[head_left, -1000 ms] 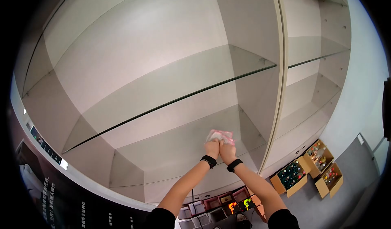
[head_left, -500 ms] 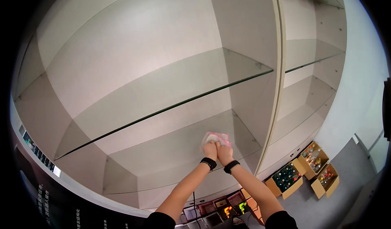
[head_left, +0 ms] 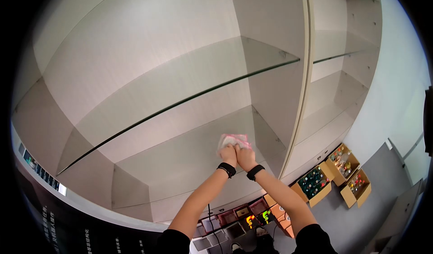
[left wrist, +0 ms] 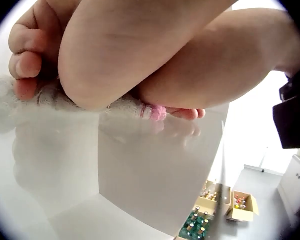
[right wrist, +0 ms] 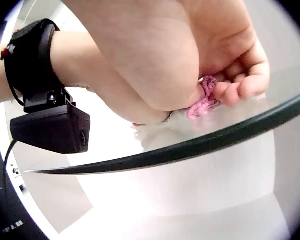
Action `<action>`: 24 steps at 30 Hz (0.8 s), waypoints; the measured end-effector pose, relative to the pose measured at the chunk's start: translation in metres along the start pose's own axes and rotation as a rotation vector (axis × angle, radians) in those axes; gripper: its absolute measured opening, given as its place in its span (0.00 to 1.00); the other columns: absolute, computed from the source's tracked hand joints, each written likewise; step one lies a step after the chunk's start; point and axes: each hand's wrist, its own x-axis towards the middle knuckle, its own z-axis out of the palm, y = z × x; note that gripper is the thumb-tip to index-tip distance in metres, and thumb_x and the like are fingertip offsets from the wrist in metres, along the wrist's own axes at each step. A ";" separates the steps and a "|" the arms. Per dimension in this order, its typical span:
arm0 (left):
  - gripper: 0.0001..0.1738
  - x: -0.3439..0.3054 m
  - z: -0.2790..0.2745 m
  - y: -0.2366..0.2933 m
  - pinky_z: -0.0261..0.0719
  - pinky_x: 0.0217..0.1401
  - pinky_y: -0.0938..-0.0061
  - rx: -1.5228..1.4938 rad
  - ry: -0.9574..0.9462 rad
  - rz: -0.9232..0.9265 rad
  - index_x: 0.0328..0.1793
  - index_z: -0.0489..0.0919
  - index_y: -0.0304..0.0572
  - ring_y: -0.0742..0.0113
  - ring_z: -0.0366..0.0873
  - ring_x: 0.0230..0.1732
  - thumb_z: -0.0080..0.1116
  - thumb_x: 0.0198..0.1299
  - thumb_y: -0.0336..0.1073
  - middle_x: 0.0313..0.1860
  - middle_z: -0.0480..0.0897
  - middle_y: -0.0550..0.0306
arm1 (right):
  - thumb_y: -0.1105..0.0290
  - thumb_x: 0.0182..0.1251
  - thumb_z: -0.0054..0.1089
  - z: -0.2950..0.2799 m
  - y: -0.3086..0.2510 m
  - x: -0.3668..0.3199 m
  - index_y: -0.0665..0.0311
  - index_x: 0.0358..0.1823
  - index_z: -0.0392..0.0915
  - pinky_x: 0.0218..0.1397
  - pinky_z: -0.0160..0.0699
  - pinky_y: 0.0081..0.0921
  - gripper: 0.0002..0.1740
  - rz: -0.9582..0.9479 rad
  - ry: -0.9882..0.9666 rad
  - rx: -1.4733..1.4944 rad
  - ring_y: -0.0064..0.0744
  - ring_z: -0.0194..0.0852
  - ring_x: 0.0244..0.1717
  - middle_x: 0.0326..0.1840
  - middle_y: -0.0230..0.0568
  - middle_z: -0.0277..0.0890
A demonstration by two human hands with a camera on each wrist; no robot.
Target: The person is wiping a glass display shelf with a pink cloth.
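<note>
Both hands press a white cloth with pink edging (head_left: 234, 141) onto the lower glass shelf (head_left: 180, 172), near its right end. My left hand (head_left: 228, 155) lies on the cloth with its fingers bent over it; in the left wrist view its palm (left wrist: 110, 55) hides much of the white fabric. Right beside it, my right hand (head_left: 245, 158) grips the other part. In the right wrist view its curled fingers (right wrist: 242, 87) hold the bunched pink edge (right wrist: 205, 102), close above the shelf's dark front edge (right wrist: 190, 148).
Another glass shelf (head_left: 180, 87) spans the cabinet above the hands, its front edge exposed. An upright divider (head_left: 301, 96) stands to the right. Open cardboard boxes of bottles (head_left: 314, 181) sit on the floor, and several bins (head_left: 234, 230) stand below the cabinet.
The head view has shifted, moving the cabinet leftward and lately upward in the picture. Both hands keep hold of the cloth at nearly the same part of the shelf.
</note>
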 end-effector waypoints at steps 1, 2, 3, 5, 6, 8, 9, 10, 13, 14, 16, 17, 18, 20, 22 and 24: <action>0.11 -0.007 -0.005 -0.001 0.65 0.17 0.78 -0.003 -0.024 0.026 0.32 0.63 0.38 0.69 0.73 0.20 0.42 0.43 0.37 0.19 0.74 0.60 | 0.66 0.48 0.38 -0.002 0.001 -0.006 0.62 0.46 0.55 0.18 0.67 0.21 0.21 -0.028 -0.001 0.018 0.27 0.70 0.22 0.23 0.36 0.70; 0.11 -0.013 -0.011 -0.001 0.67 0.19 0.78 -0.007 -0.046 0.051 0.32 0.63 0.35 0.67 0.73 0.21 0.42 0.44 0.35 0.18 0.74 0.58 | 0.66 0.48 0.38 -0.004 0.001 -0.012 0.62 0.46 0.55 0.18 0.67 0.21 0.21 -0.023 -0.012 0.021 0.27 0.70 0.22 0.23 0.36 0.70; 0.11 -0.016 -0.014 -0.001 0.67 0.19 0.78 -0.007 -0.056 0.056 0.32 0.63 0.35 0.67 0.73 0.21 0.42 0.44 0.35 0.18 0.74 0.58 | 0.67 0.48 0.38 -0.006 0.002 -0.017 0.63 0.45 0.55 0.18 0.67 0.21 0.20 -0.045 0.000 0.013 0.28 0.70 0.22 0.23 0.37 0.70; 0.13 -0.020 -0.020 -0.001 0.67 0.18 0.79 0.025 -0.133 0.079 0.35 0.62 0.34 0.70 0.73 0.22 0.42 0.44 0.35 0.21 0.74 0.59 | 0.67 0.47 0.38 -0.008 0.003 -0.022 0.63 0.45 0.56 0.18 0.68 0.21 0.20 -0.065 0.006 0.004 0.28 0.70 0.22 0.23 0.37 0.70; 0.13 -0.020 -0.023 0.000 0.67 0.18 0.79 0.023 -0.137 0.082 0.35 0.62 0.34 0.70 0.73 0.22 0.42 0.44 0.35 0.21 0.74 0.59 | 0.67 0.47 0.38 -0.009 0.003 -0.022 0.63 0.44 0.56 0.18 0.68 0.22 0.20 -0.073 0.014 0.014 0.29 0.70 0.21 0.22 0.38 0.70; 0.13 -0.017 -0.027 0.005 0.67 0.17 0.78 0.150 -0.227 0.099 0.37 0.63 0.40 0.70 0.72 0.25 0.41 0.43 0.35 0.27 0.73 0.59 | 0.68 0.47 0.39 -0.012 0.004 -0.021 0.64 0.44 0.56 0.17 0.68 0.22 0.20 -0.082 0.017 0.026 0.29 0.70 0.20 0.21 0.38 0.70; 0.13 -0.012 -0.021 0.006 0.67 0.17 0.78 0.151 -0.236 0.099 0.37 0.63 0.40 0.70 0.72 0.25 0.41 0.43 0.35 0.27 0.73 0.59 | 0.68 0.46 0.39 -0.015 0.005 -0.019 0.64 0.42 0.57 0.17 0.67 0.22 0.18 -0.080 0.016 0.042 0.29 0.70 0.19 0.19 0.38 0.70; 0.12 -0.005 -0.009 0.008 0.67 0.16 0.76 0.144 -0.191 0.086 0.37 0.64 0.45 0.69 0.72 0.26 0.41 0.43 0.34 0.28 0.71 0.59 | 0.68 0.46 0.39 -0.016 0.005 -0.017 0.64 0.40 0.57 0.16 0.67 0.22 0.17 -0.080 0.011 0.059 0.30 0.70 0.18 0.18 0.38 0.70; 0.07 0.002 0.015 0.008 0.57 0.08 0.79 0.221 0.062 0.110 0.30 0.64 0.45 0.77 0.68 0.15 0.42 0.43 0.36 0.16 0.68 0.69 | 0.69 0.45 0.40 -0.008 0.008 -0.007 0.63 0.35 0.58 0.14 0.67 0.22 0.13 -0.079 0.049 0.083 0.30 0.70 0.17 0.17 0.37 0.70; 0.07 0.005 0.009 0.008 0.57 0.08 0.80 0.222 0.030 0.091 0.30 0.64 0.45 0.78 0.68 0.15 0.41 0.43 0.36 0.17 0.68 0.69 | 0.69 0.45 0.40 -0.004 0.009 -0.002 0.63 0.35 0.58 0.14 0.67 0.22 0.13 -0.081 0.031 0.090 0.30 0.70 0.17 0.17 0.37 0.70; 0.08 0.015 0.021 0.007 0.57 0.08 0.81 0.196 0.122 0.086 0.31 0.63 0.45 0.78 0.68 0.15 0.42 0.43 0.36 0.17 0.68 0.70 | 0.67 0.47 0.39 0.002 0.010 0.007 0.63 0.35 0.57 0.13 0.66 0.26 0.13 -0.081 0.046 0.118 0.35 0.69 0.16 0.16 0.39 0.69; 0.10 0.019 0.027 0.006 0.57 0.09 0.81 0.212 0.143 0.080 0.32 0.63 0.44 0.79 0.68 0.14 0.43 0.42 0.37 0.16 0.68 0.71 | 0.67 0.47 0.39 0.002 0.009 0.009 0.63 0.35 0.57 0.13 0.66 0.26 0.13 -0.084 0.038 0.120 0.35 0.69 0.16 0.16 0.39 0.69; 0.10 0.016 0.018 0.006 0.57 0.09 0.81 0.211 0.140 0.077 0.32 0.63 0.44 0.79 0.68 0.14 0.43 0.42 0.37 0.16 0.68 0.71 | 0.67 0.47 0.39 0.000 0.008 0.010 0.63 0.36 0.57 0.14 0.66 0.26 0.14 -0.077 0.009 0.098 0.35 0.69 0.16 0.16 0.38 0.69; 0.10 0.010 -0.008 0.008 0.64 0.14 0.77 0.023 -0.090 -0.065 0.34 0.66 0.47 0.71 0.71 0.21 0.41 0.42 0.35 0.25 0.71 0.60 | 0.67 0.47 0.39 -0.003 0.007 0.009 0.63 0.38 0.57 0.15 0.66 0.26 0.15 -0.070 -0.019 0.078 0.35 0.69 0.17 0.16 0.38 0.69; 0.10 0.006 -0.005 0.005 0.63 0.14 0.78 0.105 -0.019 0.011 0.33 0.65 0.43 0.72 0.71 0.20 0.42 0.42 0.36 0.22 0.72 0.61 | 0.66 0.47 0.37 -0.005 0.010 0.008 0.65 0.43 0.55 0.21 0.67 0.29 0.19 -0.080 -0.080 0.113 0.38 0.69 0.21 0.21 0.43 0.69; 0.11 0.004 -0.006 0.002 0.62 0.14 0.80 0.189 0.056 0.087 0.31 0.65 0.39 0.73 0.71 0.19 0.43 0.41 0.36 0.19 0.72 0.62 | 0.65 0.47 0.37 -0.009 0.012 0.005 0.65 0.46 0.53 0.24 0.67 0.30 0.22 -0.084 -0.108 0.140 0.40 0.69 0.23 0.24 0.46 0.68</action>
